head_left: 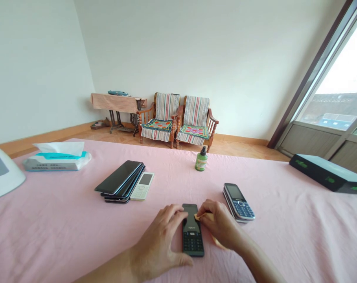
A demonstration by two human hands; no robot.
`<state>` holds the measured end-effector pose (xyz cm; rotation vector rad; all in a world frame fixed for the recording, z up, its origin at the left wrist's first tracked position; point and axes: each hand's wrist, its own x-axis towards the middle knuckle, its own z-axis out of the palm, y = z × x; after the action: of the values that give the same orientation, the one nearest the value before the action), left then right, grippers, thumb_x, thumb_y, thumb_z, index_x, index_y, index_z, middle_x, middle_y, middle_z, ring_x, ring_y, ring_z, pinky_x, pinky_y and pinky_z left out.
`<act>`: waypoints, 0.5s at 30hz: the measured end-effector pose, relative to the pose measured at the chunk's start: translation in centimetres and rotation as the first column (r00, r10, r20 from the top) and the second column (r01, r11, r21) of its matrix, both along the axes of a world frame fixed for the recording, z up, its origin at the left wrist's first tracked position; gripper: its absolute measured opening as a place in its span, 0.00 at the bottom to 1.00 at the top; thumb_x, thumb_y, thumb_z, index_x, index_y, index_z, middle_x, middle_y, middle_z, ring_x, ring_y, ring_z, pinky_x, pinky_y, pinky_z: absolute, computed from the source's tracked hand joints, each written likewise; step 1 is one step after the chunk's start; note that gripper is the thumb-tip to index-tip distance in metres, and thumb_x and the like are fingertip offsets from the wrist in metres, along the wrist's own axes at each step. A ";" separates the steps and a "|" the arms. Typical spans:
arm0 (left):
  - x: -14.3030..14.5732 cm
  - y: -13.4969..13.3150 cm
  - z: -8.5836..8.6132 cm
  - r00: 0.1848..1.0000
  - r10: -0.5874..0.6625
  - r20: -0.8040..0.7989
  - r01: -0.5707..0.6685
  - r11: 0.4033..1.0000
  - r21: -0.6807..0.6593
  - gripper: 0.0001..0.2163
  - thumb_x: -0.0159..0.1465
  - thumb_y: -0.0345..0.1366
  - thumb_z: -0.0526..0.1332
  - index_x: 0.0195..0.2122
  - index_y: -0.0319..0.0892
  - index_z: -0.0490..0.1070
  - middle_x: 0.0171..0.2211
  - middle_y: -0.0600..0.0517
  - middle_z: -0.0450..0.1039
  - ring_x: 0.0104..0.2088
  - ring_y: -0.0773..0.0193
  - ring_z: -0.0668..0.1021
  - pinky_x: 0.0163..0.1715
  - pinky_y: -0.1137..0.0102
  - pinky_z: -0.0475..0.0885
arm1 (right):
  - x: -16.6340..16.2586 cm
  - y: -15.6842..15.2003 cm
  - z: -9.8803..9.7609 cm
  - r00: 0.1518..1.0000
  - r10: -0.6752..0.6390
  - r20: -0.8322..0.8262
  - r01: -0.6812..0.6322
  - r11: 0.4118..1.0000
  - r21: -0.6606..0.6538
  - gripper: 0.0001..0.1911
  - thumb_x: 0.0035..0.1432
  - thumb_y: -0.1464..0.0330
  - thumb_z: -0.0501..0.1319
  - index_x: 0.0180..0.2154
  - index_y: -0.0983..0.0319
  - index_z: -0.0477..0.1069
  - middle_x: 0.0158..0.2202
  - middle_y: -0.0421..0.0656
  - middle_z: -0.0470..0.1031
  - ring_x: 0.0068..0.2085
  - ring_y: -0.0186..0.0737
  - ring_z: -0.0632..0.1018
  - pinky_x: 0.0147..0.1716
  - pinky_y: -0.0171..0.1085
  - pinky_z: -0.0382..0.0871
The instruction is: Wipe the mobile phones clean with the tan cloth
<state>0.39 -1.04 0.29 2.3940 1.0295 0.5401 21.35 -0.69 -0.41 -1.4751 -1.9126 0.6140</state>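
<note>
A black keypad phone (193, 243) lies face up on the pink cloth, its screen toward the far side. My left hand (161, 239) rests along the phone's left edge, fingers spread and thumb near its lower end. My right hand (219, 222) pinches a yellow cloth (216, 240) and presses a fold of it at the right side of the screen; part of the cloth hangs below the palm. Just beyond my right hand sits a small stack of keypad phones, a blue one (240, 202) on top.
Left of centre are a stack of dark smartphones (121, 179) and a white keypad phone (143, 186). A green spray bottle (201, 161) stands farther back. A tissue pack (57, 159) and a white object (4, 177) are at left, a black box (326, 173) at right.
</note>
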 end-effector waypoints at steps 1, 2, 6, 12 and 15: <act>0.0 -0.5 -0.1 1.000 -0.013 0.012 0.013 1.000 0.015 0.33 0.47 0.46 0.72 0.53 0.46 0.65 0.53 0.47 0.64 0.52 0.50 0.68 0.54 0.57 0.65 | -0.1 0.1 0.0 1.000 -0.015 0.012 0.014 1.000 0.026 0.11 0.50 0.79 0.56 0.26 0.62 0.74 0.28 0.41 0.75 0.31 0.36 0.75 0.32 0.33 0.63; -0.1 -1.0 -0.3 0.999 -0.029 0.013 0.029 0.999 0.031 0.28 0.50 0.43 0.71 0.52 0.47 0.67 0.52 0.48 0.66 0.52 0.51 0.69 0.54 0.58 0.66 | -0.1 0.2 0.0 0.999 -0.039 0.024 0.038 0.998 0.058 0.11 0.50 0.79 0.55 0.26 0.62 0.74 0.28 0.41 0.75 0.31 0.36 0.75 0.32 0.33 0.63; -0.1 -1.9 -0.4 0.998 -0.057 -0.027 0.059 0.995 0.079 0.22 0.55 0.36 0.69 0.51 0.46 0.68 0.50 0.49 0.70 0.50 0.52 0.71 0.54 0.58 0.67 | -0.4 1.0 0.2 0.988 -0.121 0.100 0.103 0.980 0.170 0.11 0.52 0.79 0.55 0.28 0.63 0.74 0.28 0.41 0.74 0.30 0.36 0.75 0.31 0.32 0.62; 0.1 -1.5 -0.2 0.996 -0.054 -0.068 0.058 0.996 0.071 0.21 0.55 0.35 0.69 0.50 0.43 0.70 0.48 0.47 0.71 0.48 0.52 0.73 0.50 0.59 0.71 | -1.5 2.0 -0.5 0.982 -0.093 0.166 0.063 0.982 0.178 0.13 0.52 0.80 0.54 0.27 0.63 0.75 0.29 0.43 0.71 0.30 0.36 0.73 0.31 0.33 0.62; 0.2 -1.4 -0.1 0.996 -0.061 -0.070 0.065 0.996 0.056 0.19 0.55 0.36 0.68 0.48 0.45 0.71 0.47 0.49 0.72 0.47 0.52 0.74 0.50 0.59 0.71 | -2.8 2.4 -0.8 0.981 -0.082 0.174 0.049 0.981 0.188 0.14 0.53 0.81 0.53 0.27 0.63 0.74 0.30 0.44 0.71 0.34 0.38 0.72 0.34 0.33 0.63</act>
<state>0.62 -2.44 0.22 2.5034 0.9757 0.4748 18.51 1.73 -1.26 -1.5109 -1.9889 0.2724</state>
